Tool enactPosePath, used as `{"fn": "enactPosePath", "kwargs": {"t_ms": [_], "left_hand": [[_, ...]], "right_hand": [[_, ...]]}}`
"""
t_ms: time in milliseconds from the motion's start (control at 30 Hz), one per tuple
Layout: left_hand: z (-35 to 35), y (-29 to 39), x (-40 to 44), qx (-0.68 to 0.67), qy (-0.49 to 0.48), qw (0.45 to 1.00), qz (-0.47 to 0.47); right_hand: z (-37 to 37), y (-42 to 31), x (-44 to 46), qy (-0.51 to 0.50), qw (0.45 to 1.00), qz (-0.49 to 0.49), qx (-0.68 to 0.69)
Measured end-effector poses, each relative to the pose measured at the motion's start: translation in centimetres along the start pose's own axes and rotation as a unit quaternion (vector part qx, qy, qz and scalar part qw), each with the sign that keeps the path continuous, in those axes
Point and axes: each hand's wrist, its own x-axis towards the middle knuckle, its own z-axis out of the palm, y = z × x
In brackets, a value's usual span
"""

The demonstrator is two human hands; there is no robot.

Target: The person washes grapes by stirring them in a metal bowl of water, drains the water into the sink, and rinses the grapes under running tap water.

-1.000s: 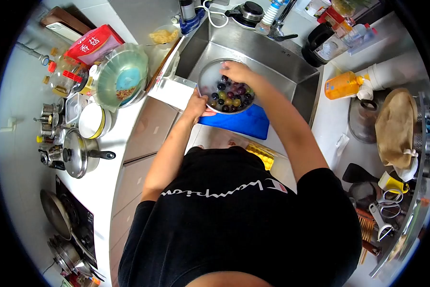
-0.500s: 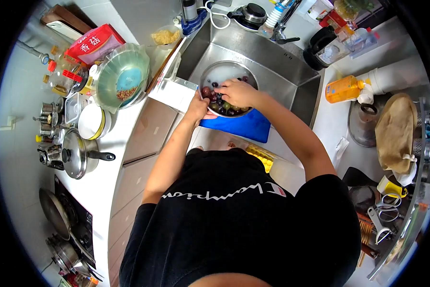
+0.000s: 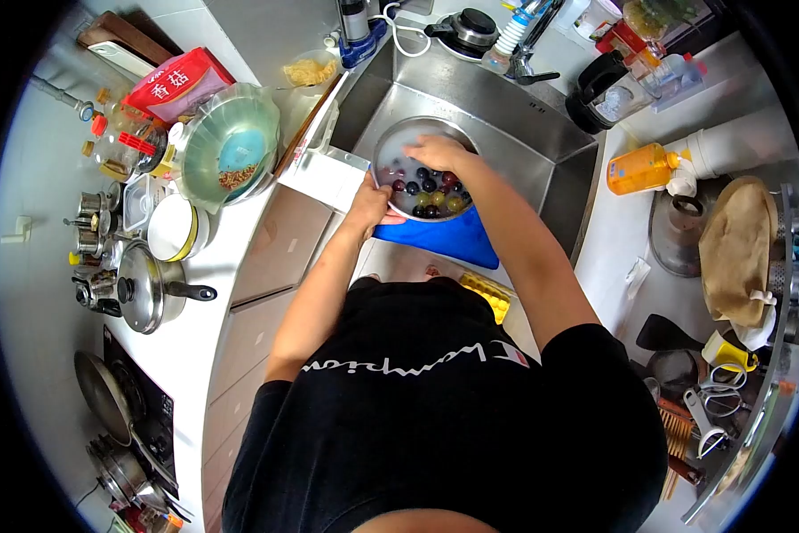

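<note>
A round metal bowl of cloudy water is at the near side of the sink, tilted a little. Dark purple, reddish and green grapes lie in the water, mostly on the side toward me. My left hand is closed on the bowl's left rim, thumb over the edge and fingers underneath. Inside the bowl, at the far side, my right hand reaches over the water, fingers stretched to the left and holding nothing that I can see. Its fingertips are blurred at the cloudy water.
The steel sink surrounds the bowl, with a blue cloth-like item below its near edge. To the left stand a green bowl and a lidded pot. An orange bottle lies to the right.
My right hand has moved from among the grapes to the far side of the bowl. The grapes are now more spread out and shifted to the right. My left hand stays on the rim.
</note>
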Motion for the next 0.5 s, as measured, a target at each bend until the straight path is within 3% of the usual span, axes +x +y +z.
{"fn": "enactPosePath", "kwargs": {"t_ms": [233, 333, 433, 500], "left_hand": [[0.0, 0.2, -0.3, -0.016, -0.002, 1.000, -0.001], [0.0, -0.2, 0.0, -0.017, -0.006, 1.000, 0.016], [-0.1, -0.1, 0.1, -0.017, -0.002, 1.000, 0.006], [0.0, 0.1, 0.0, -0.005, -0.002, 1.000, -0.006]], "right_hand": [[-0.9, -0.9, -3.5, -0.042, 0.993, -0.094, -0.059], [-1.1, -0.2, -5.5, 0.027, 0.976, -0.199, -0.085], [-3.5, 0.0, -6.0, -0.062, 0.976, -0.191, -0.083], [-3.0, 0.8, -4.1, -0.012, 0.972, -0.209, -0.107]]}}
